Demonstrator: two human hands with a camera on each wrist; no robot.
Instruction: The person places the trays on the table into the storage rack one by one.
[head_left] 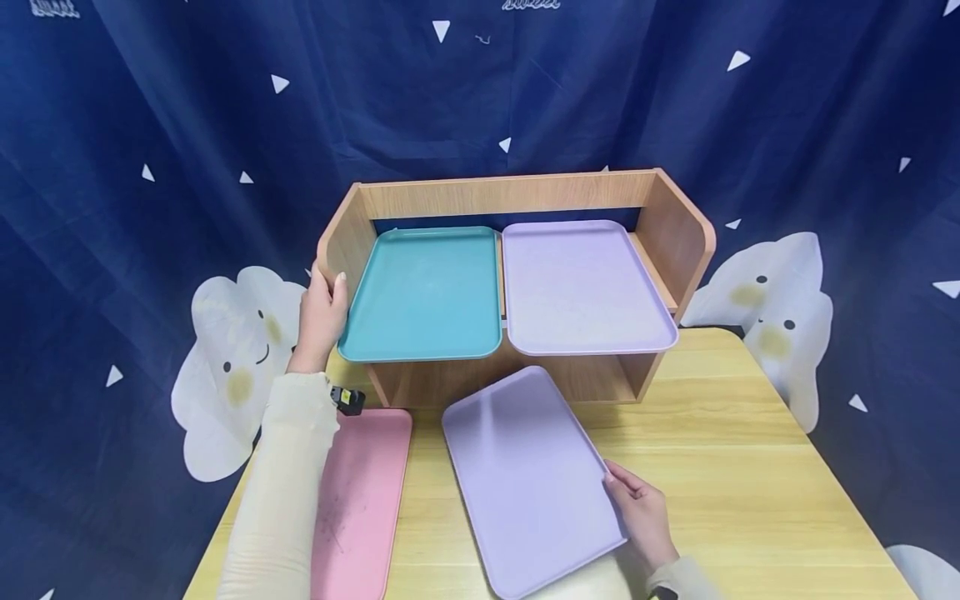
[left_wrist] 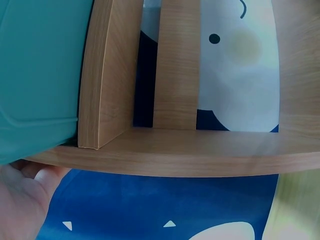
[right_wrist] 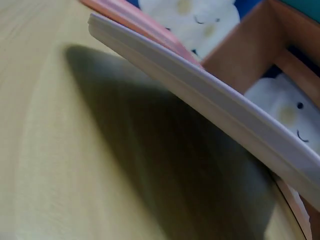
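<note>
A two-level wooden shelf (head_left: 510, 190) stands on the table. My left hand (head_left: 322, 321) grips the front edge of its left side panel (left_wrist: 190, 162), beside a teal tray (head_left: 427, 292) on the upper level. To the right of that tray lies a lilac tray (head_left: 585, 283). My right hand (head_left: 641, 512) pinches the right edge of a second lilac tray (head_left: 532, 483) in front of the shelf. In the right wrist view this tray's rim (right_wrist: 210, 90) is tilted and raised off the table over a dark shadow; the hand itself is out of that view.
A pink tray (head_left: 363, 500) lies on the table (head_left: 735, 467) at the left, partly under my left forearm. Behind the shelf hangs a dark blue curtain (head_left: 585, 92) with white triangles and clouds. The shelf's lower level (head_left: 450, 383) opens toward me.
</note>
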